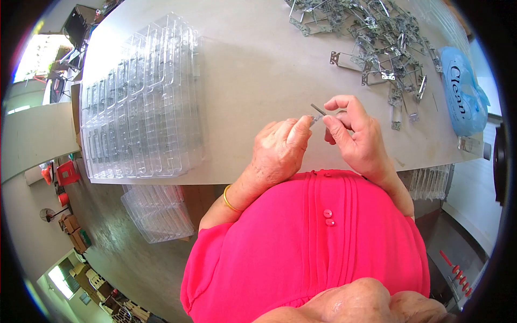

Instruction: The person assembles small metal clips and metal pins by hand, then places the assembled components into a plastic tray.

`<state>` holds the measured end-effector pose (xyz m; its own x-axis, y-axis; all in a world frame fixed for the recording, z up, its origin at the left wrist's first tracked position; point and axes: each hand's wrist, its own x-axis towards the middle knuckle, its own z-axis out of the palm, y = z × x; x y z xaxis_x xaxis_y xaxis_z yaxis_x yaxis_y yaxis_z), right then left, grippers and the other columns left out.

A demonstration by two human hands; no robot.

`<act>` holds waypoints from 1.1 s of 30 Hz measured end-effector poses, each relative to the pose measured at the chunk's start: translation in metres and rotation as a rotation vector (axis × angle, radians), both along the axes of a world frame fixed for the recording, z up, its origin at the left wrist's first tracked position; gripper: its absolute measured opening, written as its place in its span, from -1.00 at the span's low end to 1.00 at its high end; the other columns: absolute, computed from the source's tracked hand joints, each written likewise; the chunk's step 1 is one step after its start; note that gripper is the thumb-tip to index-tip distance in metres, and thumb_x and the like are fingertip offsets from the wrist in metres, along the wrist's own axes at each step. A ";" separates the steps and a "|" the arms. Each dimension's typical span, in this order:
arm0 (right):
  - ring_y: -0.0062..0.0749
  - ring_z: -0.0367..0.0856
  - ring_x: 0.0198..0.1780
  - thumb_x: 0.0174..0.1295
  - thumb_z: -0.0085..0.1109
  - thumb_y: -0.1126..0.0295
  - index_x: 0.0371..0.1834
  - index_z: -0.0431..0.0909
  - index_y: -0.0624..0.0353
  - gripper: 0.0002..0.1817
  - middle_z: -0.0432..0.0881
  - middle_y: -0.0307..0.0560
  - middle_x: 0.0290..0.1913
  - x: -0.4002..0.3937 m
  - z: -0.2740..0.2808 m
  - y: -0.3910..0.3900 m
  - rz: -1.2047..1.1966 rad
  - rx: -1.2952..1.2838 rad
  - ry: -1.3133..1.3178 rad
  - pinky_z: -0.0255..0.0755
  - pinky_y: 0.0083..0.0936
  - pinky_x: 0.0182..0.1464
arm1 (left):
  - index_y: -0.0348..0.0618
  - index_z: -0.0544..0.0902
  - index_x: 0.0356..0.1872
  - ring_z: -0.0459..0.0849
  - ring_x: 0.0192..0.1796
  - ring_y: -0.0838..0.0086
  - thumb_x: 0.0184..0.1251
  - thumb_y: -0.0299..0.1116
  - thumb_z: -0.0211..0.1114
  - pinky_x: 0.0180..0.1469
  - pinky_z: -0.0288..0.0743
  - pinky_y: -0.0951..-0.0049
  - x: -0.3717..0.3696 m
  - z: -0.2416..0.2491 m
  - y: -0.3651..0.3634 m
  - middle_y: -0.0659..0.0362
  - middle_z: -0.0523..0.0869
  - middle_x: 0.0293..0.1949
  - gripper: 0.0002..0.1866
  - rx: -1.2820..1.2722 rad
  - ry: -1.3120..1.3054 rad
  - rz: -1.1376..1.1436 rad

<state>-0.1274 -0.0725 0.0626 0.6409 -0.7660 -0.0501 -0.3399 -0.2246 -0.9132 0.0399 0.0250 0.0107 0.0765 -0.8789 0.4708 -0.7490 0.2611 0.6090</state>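
My left hand (283, 146) is closed, with thumb and forefinger pinching a small grey metal part (318, 110). Only a narrow strip of that part sticks out past the fingertips; the rest is hidden. From the other side, my right hand (356, 135) curls its fingers around the same part, the thumb tip against it and the forefinger arched above. Both hands are just over the near edge of the white table (253, 70). A tangled pile of metal brackets (385, 40) with thin rods lies beyond my right hand.
Stacked clear plastic trays (142, 102) with moulded slots stand on the table's left. At the right edge sits a blue plastic bag (462, 91) marked "Clean". More clear trays (159, 212) are below the table at left. A red stool (68, 173) stands farther off.
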 end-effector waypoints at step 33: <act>-0.58 0.76 -0.26 0.52 0.13 0.54 -0.04 0.49 0.19 -0.94 0.79 -0.07 -0.21 -0.018 -0.015 -0.008 -0.136 0.154 -0.479 0.62 -0.65 -0.28 | -0.25 0.60 0.08 0.50 -0.42 0.64 0.75 -0.16 -0.03 -0.35 0.35 0.61 0.003 0.031 -0.010 0.15 0.75 -0.34 -0.64 0.570 1.184 -0.135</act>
<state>-0.1455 -0.0805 0.0480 0.5151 -0.8505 0.1063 0.1080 -0.0586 -0.9924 0.0424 0.0146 0.0421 0.0801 -0.9633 -0.2561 0.3204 -0.2184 0.9218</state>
